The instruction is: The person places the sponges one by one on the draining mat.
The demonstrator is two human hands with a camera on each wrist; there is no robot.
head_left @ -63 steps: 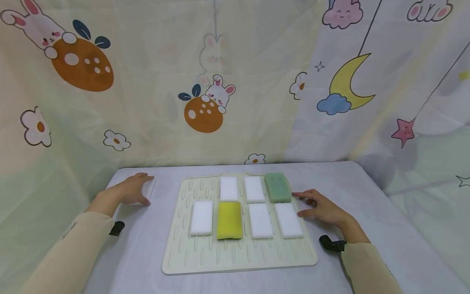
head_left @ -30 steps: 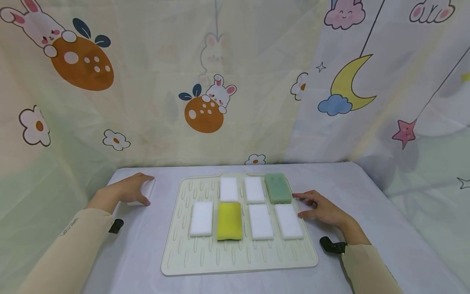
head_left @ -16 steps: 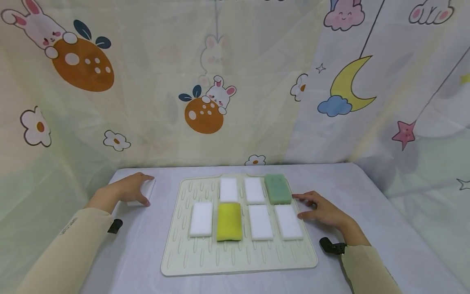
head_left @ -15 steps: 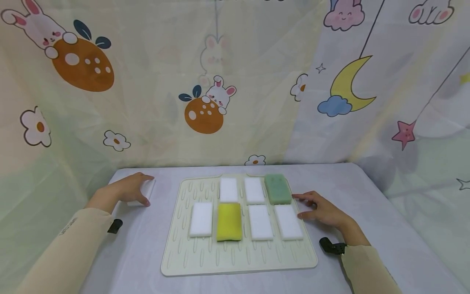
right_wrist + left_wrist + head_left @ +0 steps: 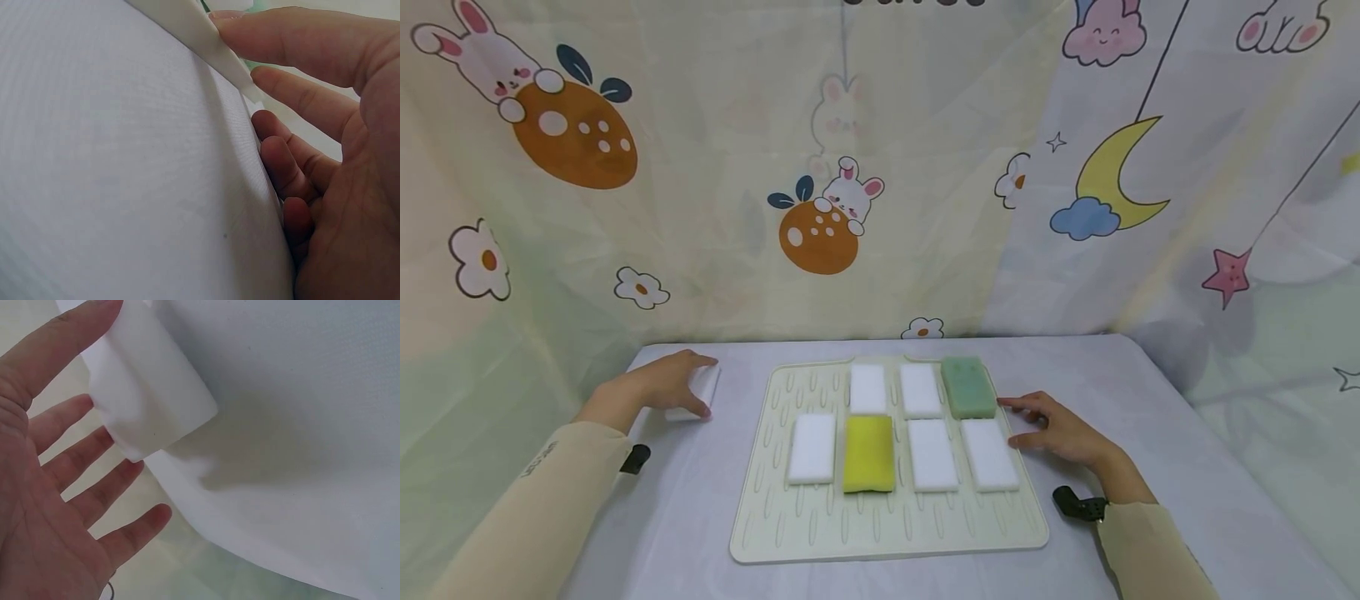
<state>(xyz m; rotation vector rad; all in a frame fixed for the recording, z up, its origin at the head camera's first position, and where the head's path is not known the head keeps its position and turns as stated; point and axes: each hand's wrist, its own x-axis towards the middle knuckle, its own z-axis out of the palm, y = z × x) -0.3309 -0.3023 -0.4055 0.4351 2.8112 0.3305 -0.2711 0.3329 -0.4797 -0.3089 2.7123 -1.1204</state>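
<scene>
At the table's far left corner, my left hand [image 5: 664, 382] pinches a white sponge [image 5: 705, 385] between thumb and fingers. Close up in the left wrist view, the white sponge [image 5: 159, 381] shows the thumb on one side and fingertips against its other side. My right hand [image 5: 1063, 427] rests at the right edge of a cream ridged mat [image 5: 880, 533]. Its index finger reaches beside a green sponge [image 5: 967, 388], and its thumb is by a white sponge [image 5: 989, 455]. The right wrist view shows the thumb touching the mat's rim [image 5: 200, 37].
On the mat lie a yellow sponge [image 5: 868, 454] and several more white sponges, among them a front-left one [image 5: 812, 448]. A white cloth [image 5: 655, 533] covers the table. Behind it hangs a printed curtain [image 5: 715, 208].
The left hand and its white sponge have shifted very slightly right in the head view. The head view itself has tilted a little. The right hand and the sponges on the mat stay put.
</scene>
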